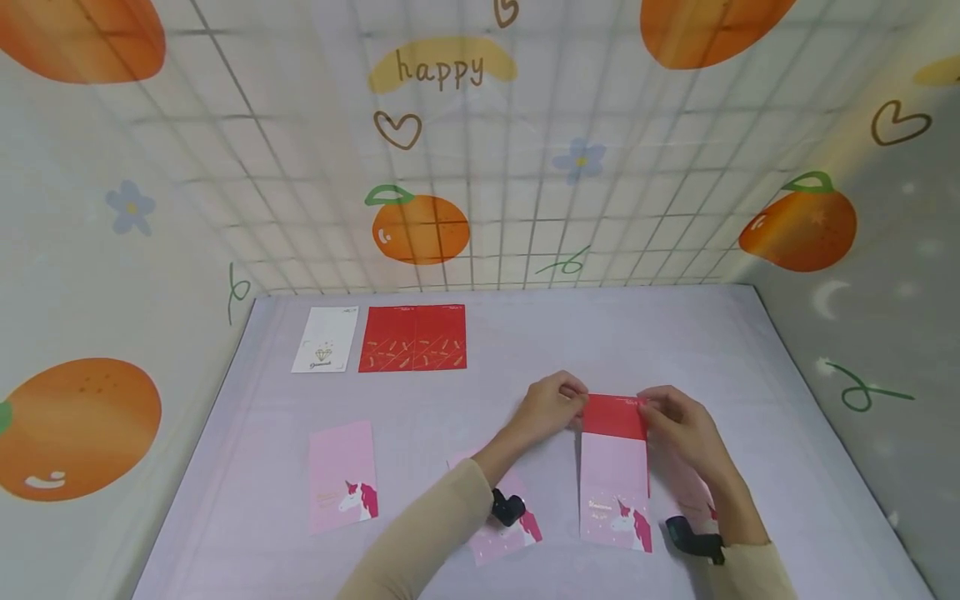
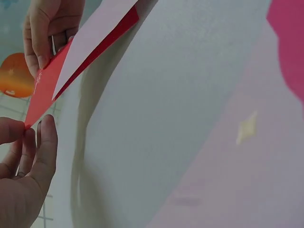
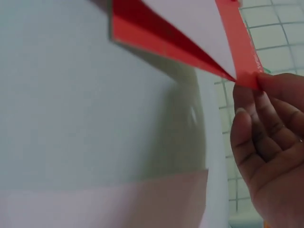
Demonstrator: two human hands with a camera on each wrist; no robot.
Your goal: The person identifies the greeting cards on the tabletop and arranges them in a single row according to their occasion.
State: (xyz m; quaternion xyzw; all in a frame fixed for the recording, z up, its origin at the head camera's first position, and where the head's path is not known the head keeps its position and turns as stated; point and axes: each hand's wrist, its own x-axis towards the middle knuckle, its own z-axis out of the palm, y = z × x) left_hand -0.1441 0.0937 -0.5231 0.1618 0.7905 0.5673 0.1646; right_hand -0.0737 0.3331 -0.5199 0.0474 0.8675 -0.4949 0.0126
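Red card (image 1: 615,415) over the table (image 1: 525,333): I am holding it above the right-hand part, near edge toward me; whether its low end is touching, I cannot tell.
Hands: my left hand (image 1: 551,410) is pinching the top left corner, my right hand (image 1: 686,429) the top right; they are working apart, the top edge running between them.
Red sheet (image 1: 413,337): it is lying flat at the back, showing two panels.
Pink card (image 1: 613,492): it is covering all but the red card's top band; in both wrist views the two are meeting near that band and parting toward me.
Loose cards: a left pink card (image 1: 341,471) is lying by itself, a middle pink card (image 1: 498,542) under my left sleeve (image 1: 427,525), a right pink card (image 1: 682,492) partly behind my right hand; a white card (image 1: 326,339) is lying beside the red sheet.
Corners: I am, I judge, squaring red with pink; the next move seems to be calling for even, light pinches and a level top edge.
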